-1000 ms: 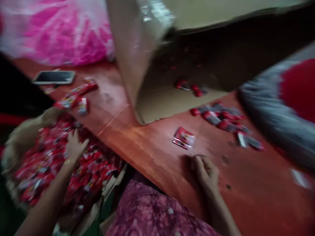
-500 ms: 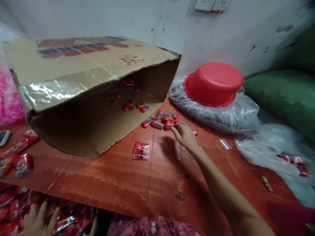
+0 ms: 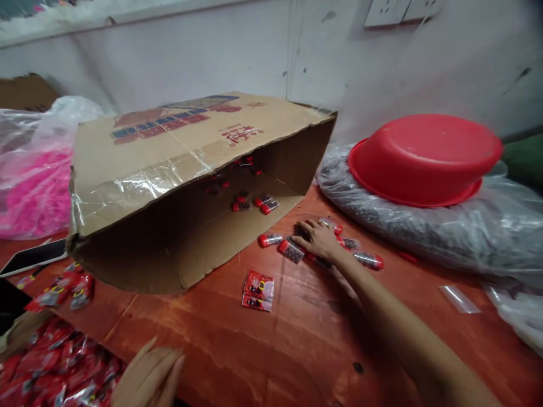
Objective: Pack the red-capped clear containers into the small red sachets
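Head view: right hand (image 3: 316, 239) low at center right over an orange-red wooden table (image 3: 237, 362), fingers spread apart, tips down among red-capped clear tubes (image 3: 291, 250) with dark contents; cannot tell if it grips one. More tubes lie around the hand, and others lie inside a cardboard box (image 3: 161, 152) on its side, open end facing the hand. Left hand (image 3: 148, 376) at bottom left, blurred, fingers extended and slightly apart, nothing seen held, just beside a heap of red foil sachets (image 3: 55, 367). Two red packets (image 3: 258, 290) lie on the table below the tubes. At right, a red plastic basin (image 3: 424, 158) rests on a clear plastic bag (image 3: 466, 237). Far left, a phone (image 3: 34, 256) lies on the table.
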Demonstrator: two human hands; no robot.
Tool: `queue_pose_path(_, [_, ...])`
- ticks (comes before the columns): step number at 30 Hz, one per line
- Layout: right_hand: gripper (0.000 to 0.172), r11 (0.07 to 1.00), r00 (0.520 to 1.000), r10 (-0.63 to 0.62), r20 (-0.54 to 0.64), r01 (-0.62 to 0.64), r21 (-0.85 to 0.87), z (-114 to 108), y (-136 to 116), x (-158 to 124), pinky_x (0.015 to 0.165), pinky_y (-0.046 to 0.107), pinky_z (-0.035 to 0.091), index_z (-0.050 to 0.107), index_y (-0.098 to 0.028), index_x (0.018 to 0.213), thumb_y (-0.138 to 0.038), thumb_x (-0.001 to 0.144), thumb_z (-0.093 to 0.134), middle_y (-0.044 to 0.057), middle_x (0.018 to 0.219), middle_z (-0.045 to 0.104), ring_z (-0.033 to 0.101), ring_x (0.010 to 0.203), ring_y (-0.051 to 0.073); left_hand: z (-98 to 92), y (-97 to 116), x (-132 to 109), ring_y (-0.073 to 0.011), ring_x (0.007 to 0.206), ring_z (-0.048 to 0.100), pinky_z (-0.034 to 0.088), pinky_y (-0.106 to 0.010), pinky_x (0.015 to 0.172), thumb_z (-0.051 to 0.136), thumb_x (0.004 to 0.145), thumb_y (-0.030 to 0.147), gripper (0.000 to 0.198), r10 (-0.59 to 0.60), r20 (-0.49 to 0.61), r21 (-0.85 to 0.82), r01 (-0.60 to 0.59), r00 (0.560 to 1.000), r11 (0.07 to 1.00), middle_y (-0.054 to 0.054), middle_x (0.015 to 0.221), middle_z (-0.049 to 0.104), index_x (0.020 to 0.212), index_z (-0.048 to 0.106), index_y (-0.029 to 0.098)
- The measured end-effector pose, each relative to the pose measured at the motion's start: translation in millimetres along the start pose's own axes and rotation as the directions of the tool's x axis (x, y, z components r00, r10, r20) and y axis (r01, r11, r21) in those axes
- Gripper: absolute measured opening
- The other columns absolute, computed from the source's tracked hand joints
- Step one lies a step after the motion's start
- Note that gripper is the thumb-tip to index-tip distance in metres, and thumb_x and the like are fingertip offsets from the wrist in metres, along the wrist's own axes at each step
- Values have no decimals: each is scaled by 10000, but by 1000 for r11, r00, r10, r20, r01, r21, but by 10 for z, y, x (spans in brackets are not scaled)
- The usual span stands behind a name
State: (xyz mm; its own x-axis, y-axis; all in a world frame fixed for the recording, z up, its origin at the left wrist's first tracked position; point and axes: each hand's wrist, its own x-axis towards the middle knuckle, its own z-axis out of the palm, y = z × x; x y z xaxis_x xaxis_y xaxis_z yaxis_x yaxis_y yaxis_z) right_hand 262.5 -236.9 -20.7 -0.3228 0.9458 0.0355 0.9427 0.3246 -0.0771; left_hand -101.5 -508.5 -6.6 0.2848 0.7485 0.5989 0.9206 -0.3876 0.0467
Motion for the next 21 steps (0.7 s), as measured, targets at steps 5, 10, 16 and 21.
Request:
queue_pose_path(5, [536, 995, 994, -98, 55, 97, 14, -99, 107, -342, 906, 497, 356, 555, -198, 1213, -562, 838, 433, 145, 1239, 553, 503, 1106, 330, 410, 171, 941, -185, 912, 666, 505, -356, 902, 543, 799, 200, 176, -140, -77, -103, 131, 987, 986, -44, 933, 724, 927, 656, 239])
queue_pose_path(10, [513, 991, 988, -126, -89, 128, 25, -323, -163, 12, 914, 455, 370, 592, -163, 1148, -541, 872, 381, 162, 1247, 544, 521, 1090, 314, 1084, 54, 1923, -281, 1262, 436, 414, -415, 1003, 414, 864, 298, 400, -387, 262, -45, 411, 884, 910, -158, 1328, 509, 1190, 567, 125])
queue_pose_path(16, [502, 987, 984, -124, -130, 135, 82, -366, -921, 1122, 944, 492, 353, 537, -172, 1226, -506, 894, 362, 178, 1307, 495, 458, 1176, 342, 1715, -232, 2802, -303, 1321, 339, 364, -380, 1035, 501, 780, 191, 642, -553, 480, 88, 590, 681, 803, -237, 1461, 275, 1375, 315, 40])
queue_pose_path(21, [499, 967, 973, -219, 65, 208, 149, -179, -1100, 1867, 1023, 636, 181, 449, -207, 1304, -476, 886, 403, 135, 1444, 347, 280, 1319, 357, 2049, -417, 2991, -318, 1192, 499, 432, -394, 944, 463, 764, 222, 570, -441, 588, 43, 519, 678, 854, -246, 1280, 505, 1292, 381, 24])
